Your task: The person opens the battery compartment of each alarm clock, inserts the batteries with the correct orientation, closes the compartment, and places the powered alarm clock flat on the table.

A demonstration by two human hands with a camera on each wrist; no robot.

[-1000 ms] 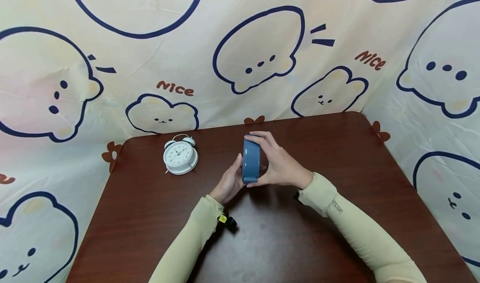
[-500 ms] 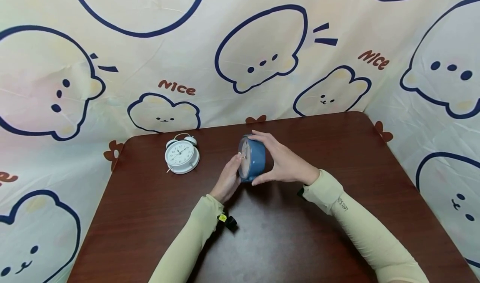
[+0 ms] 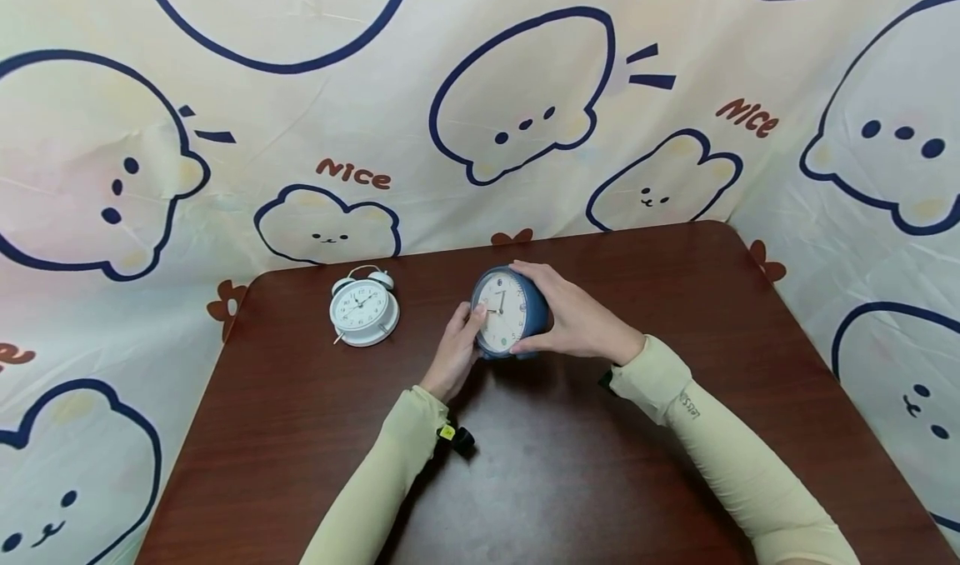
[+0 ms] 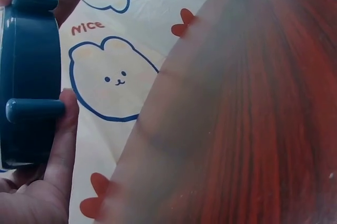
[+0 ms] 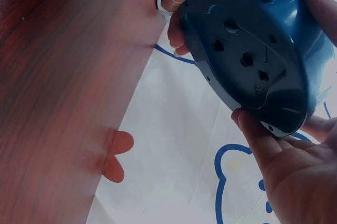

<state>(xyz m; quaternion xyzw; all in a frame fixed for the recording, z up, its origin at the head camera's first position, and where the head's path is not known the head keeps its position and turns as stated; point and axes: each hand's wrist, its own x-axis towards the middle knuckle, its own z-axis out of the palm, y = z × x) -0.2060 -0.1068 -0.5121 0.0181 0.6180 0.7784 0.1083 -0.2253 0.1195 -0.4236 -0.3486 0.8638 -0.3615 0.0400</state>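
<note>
A round blue alarm clock (image 3: 513,323) is held up between both hands over the table, its pale dial toward the head camera. My left hand (image 3: 452,355) grips its left side, thumb on the rim of the dial. The right hand (image 3: 576,317) holds it from the right, fingers at the top and thumb at the lower edge. In the left wrist view the side of the blue clock (image 4: 32,60) shows two short feet. Its dark back (image 5: 242,58), with small knobs, faces the right wrist camera.
A white twin-bell alarm clock (image 3: 362,308) stands at the back left of the brown wooden table (image 3: 555,482). Behind the table hangs a pale cloth (image 3: 480,215) printed with cartoon bears. A small black device (image 3: 463,442) sits at the left wrist.
The blue clock has turned from edge-on until its dial shows to the head camera. Both hands have kept hold of it; the white clock has stayed put.
</note>
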